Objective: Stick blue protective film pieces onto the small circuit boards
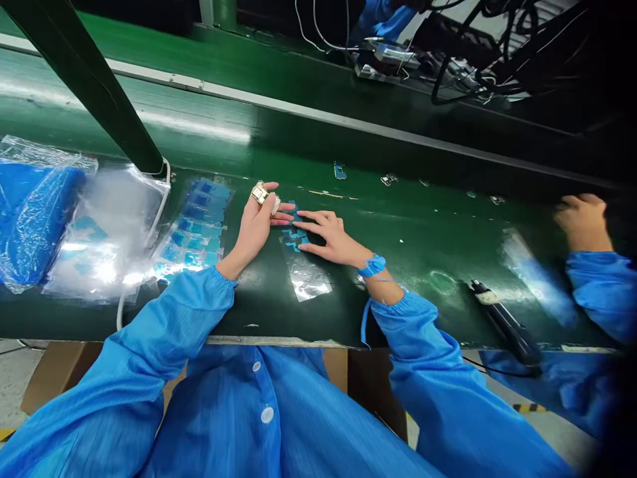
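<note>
My left hand [256,224] holds a small gold-coloured metal part [265,195] pinched at its fingertips, just above the green bench [423,239]. My right hand [326,236] lies flat with fingers stretched out on a clear film strip [304,265] that carries several small blue stickers [294,234]. The two hands almost touch over the top of the strip. A blue wrist strap [372,265] with a coiled cord sits on my right wrist.
A sheet of blue stickers [196,226] and clear plastic bags [107,232] lie to the left, beside a blue bag [30,212]. A black handheld tool [502,322] rests at right. A co-worker's hand [582,219] and blue sleeve work at far right. A dark post [99,93] slants at left.
</note>
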`<action>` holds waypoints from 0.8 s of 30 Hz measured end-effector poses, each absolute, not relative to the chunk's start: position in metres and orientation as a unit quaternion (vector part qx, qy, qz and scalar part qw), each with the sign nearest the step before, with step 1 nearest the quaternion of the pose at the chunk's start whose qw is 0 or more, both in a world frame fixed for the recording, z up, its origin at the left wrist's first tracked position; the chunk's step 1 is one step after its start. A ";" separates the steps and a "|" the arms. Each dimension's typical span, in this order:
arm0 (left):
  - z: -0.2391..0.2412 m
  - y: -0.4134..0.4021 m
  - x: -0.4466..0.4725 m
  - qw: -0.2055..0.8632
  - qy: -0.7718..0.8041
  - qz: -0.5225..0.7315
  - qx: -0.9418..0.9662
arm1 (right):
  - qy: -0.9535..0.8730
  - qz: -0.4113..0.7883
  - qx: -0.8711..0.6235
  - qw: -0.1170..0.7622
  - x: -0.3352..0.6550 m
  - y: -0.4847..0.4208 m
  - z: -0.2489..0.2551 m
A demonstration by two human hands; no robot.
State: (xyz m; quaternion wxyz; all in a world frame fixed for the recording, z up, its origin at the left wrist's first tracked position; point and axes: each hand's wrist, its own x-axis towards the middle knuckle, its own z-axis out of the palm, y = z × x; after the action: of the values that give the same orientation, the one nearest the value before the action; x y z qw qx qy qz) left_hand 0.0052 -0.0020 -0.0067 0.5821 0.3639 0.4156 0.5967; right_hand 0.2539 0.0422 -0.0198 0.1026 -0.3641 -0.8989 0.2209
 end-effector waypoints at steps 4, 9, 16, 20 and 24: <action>-0.013 0.004 0.002 0.603 0.450 0.535 0.385 | -0.912 0.151 -0.366 0.112 0.256 0.028 -0.037; -0.024 0.011 -0.003 0.597 0.472 0.490 0.426 | -0.928 0.070 -0.313 0.192 0.238 0.008 -0.038; -0.027 0.015 -0.002 0.612 0.484 0.479 0.402 | -0.926 -0.045 -0.208 0.311 0.245 -0.021 0.014; -0.023 0.012 -0.003 0.602 0.471 0.507 0.398 | -0.809 0.142 -0.312 0.477 0.235 -0.022 0.028; -0.011 -0.001 0.003 0.643 0.381 0.524 0.408 | -0.563 0.460 -0.435 0.531 0.220 -0.005 0.006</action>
State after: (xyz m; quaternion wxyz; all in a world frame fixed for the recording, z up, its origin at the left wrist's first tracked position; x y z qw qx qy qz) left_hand 0.0027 -0.0009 -0.0110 0.6433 0.4083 0.3811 0.5237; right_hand 0.2199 -0.0051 0.0059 0.5314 -0.4351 -0.5631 0.4596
